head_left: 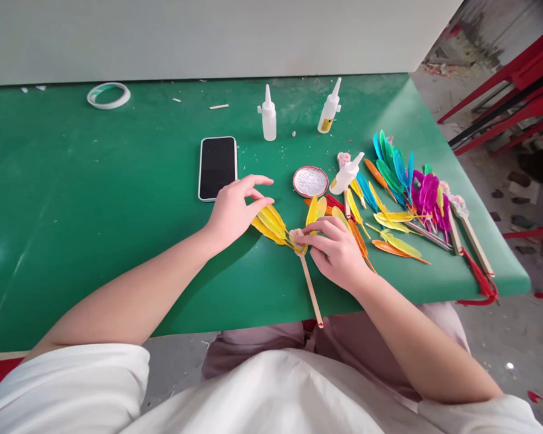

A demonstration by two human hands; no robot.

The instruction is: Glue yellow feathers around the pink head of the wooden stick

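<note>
A small feather fan (311, 289) lies with its wooden stick pointing toward the table's front edge. Yellow feathers (270, 225) spread from the left of its head, and more yellow feathers (315, 211) rise on the right. My right hand (339, 253) is closed on the fan's head, its fingertips at the pinkish decoration (297, 237). At the left feathers' tips is my left hand (233, 208), fingers stretched and apart; the thumb is close to the feathers, and I cannot tell whether it touches them.
A phone (218, 169), white glue bottles (269, 114), a red-rimmed round lid (311, 181) and a tape roll (108, 95) are on the green table (117, 229). Colourful loose feathers (396, 163), tweezers (429, 235) and other fan sticks (477, 244) with a red tassel (482, 280) lie at right.
</note>
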